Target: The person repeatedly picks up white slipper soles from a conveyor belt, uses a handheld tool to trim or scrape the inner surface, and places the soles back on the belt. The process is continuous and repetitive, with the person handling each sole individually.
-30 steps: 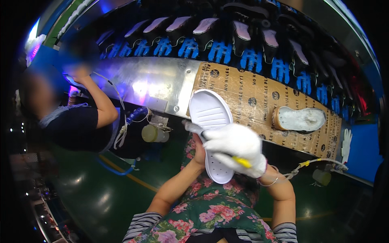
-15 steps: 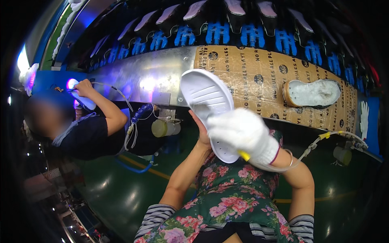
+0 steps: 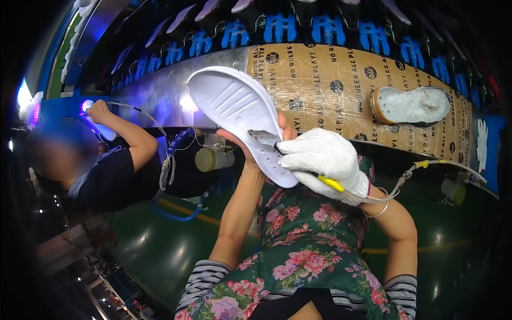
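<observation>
Sole (image 3: 234, 109): white moulded shoe sole, tread side up, held in the air in front of the apron (image 3: 304, 250). Its long axis runs on a diagonal; the broad rounded end points up and away to the person's left of the grip, and the narrower end comes down toward the body, passing under the glove.

Left hand (image 3: 242, 146): bare, closed round the sole from beneath at its near half. The thumb shows at the left edge and a fingertip past the far edge.

Right hand (image 3: 325, 160): in a white knit glove, fist closed on a brush (image 3: 265, 138). The yellow handle end sticks out at the wrist side; the bristles lie on the sole just left of the knuckles.

Handling, as a judgement: brush along the long axis, not across the ribs. Keep the left grip low and underneath so the fingers stay off the face being brushed, and tilt the sole so its rim meets the bristles.

Beyond the grip: a belt (image 3: 341, 85) of printed brown card, carrying a second sole (image 3: 413, 105) up and to the right. Left of the grip, a co-worker (image 3: 114, 176) in a dark shirt reaches upward.
</observation>
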`<action>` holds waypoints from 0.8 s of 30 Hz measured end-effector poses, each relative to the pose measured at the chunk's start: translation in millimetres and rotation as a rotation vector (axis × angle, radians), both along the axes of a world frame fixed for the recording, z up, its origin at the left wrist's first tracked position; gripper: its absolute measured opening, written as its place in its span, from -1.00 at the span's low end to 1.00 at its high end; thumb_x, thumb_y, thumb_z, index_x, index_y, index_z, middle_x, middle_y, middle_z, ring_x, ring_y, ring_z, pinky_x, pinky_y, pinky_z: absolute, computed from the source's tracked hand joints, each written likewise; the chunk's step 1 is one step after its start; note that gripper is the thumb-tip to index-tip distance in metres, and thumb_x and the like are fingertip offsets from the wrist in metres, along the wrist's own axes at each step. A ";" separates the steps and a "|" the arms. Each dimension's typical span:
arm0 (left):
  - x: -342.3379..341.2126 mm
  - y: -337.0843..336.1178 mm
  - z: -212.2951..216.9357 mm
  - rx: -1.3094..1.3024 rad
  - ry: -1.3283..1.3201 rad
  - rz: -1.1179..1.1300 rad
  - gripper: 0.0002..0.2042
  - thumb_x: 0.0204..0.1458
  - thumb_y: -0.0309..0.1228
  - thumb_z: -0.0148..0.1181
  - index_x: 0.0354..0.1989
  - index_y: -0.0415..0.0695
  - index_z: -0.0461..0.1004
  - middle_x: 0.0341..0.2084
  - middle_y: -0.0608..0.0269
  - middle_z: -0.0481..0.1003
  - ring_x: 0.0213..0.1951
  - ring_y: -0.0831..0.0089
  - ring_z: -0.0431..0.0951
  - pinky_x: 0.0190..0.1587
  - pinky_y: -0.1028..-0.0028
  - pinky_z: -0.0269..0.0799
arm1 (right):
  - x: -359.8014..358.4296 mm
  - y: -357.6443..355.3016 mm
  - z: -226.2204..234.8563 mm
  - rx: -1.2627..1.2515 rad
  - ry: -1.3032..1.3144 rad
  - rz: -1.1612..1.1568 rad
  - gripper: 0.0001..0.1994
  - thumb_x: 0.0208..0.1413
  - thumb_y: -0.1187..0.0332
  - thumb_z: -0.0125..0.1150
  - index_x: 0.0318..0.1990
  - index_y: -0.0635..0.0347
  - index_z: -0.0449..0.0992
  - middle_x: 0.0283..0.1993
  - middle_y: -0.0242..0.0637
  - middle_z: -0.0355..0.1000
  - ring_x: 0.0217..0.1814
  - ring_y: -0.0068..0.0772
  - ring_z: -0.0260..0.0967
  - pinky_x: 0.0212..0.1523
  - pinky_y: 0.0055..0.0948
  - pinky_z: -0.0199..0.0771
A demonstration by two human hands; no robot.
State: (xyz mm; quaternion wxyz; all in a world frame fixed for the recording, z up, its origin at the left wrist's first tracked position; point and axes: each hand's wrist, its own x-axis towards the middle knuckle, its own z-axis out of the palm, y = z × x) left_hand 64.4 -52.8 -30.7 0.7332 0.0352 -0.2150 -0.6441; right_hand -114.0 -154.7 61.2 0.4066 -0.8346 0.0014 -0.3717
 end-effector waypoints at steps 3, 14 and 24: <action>-1.9 -11.2 8.8 0.037 0.161 0.177 0.27 -0.42 0.77 0.04 0.23 -0.21 0.39 -0.17 -0.08 0.53 -0.25 0.15 0.53 -0.13 0.14 0.45 | -0.1 25.3 -12.7 -0.110 -0.068 0.053 -0.67 -0.18 0.45 0.52 -0.15 0.06 0.71 -0.05 -0.20 0.66 -0.11 -0.13 0.65 -0.15 -0.23 0.63; 40.7 -24.4 -4.3 -0.109 0.095 -0.033 0.20 -0.31 0.73 0.06 0.42 0.05 0.27 -0.10 -0.13 0.48 -0.29 0.07 0.55 -0.14 0.10 0.45 | -2.6 26.3 -13.8 0.178 -0.080 0.270 -0.63 -0.18 0.49 0.50 -0.13 -0.01 0.71 -0.05 -0.27 0.66 -0.17 -0.19 0.63 -0.21 -0.24 0.62; 43.4 -27.0 15.5 0.066 -0.060 -0.268 0.26 -0.38 0.63 0.26 0.36 -0.23 0.30 -0.11 -0.27 0.54 -0.27 0.01 0.65 -0.30 0.13 0.67 | -3.8 32.4 -9.6 0.065 0.055 0.325 -0.64 -0.14 0.45 0.49 -0.10 -0.01 0.66 -0.02 -0.29 0.63 -0.16 -0.15 0.60 -0.21 -0.23 0.60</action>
